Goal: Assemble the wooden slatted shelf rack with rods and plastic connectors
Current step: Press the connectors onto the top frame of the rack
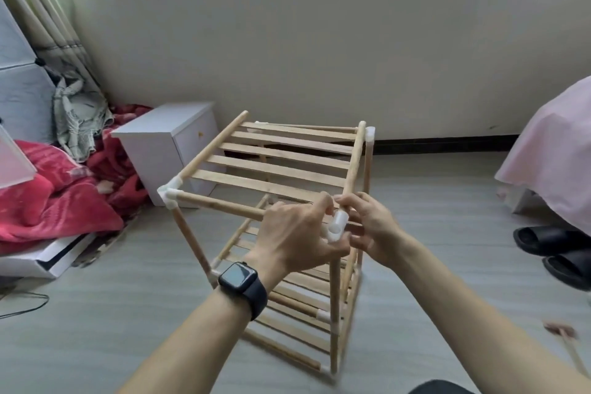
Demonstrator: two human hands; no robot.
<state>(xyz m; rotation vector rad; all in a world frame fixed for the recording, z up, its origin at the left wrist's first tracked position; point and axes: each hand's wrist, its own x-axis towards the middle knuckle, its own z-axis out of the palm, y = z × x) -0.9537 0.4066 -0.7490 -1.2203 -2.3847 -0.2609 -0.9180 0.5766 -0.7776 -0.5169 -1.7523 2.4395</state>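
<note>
Rack (275,169) standing on smooth grey floor (128,313), round pale-wood rods (220,203), flat slats (281,158). Left hand (297,233) gripping white plastic connector (338,225) at near top corner, right hand (371,227) pinching side rod (353,166) beside it.

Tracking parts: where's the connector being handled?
Head view, centre: the connector sits on the rack, near right top corner, between the left hand and right hand.

I see a white cabinet (166,137), a red blanket (64,198) just left of it, black slippers (556,243) far to its right.
</note>
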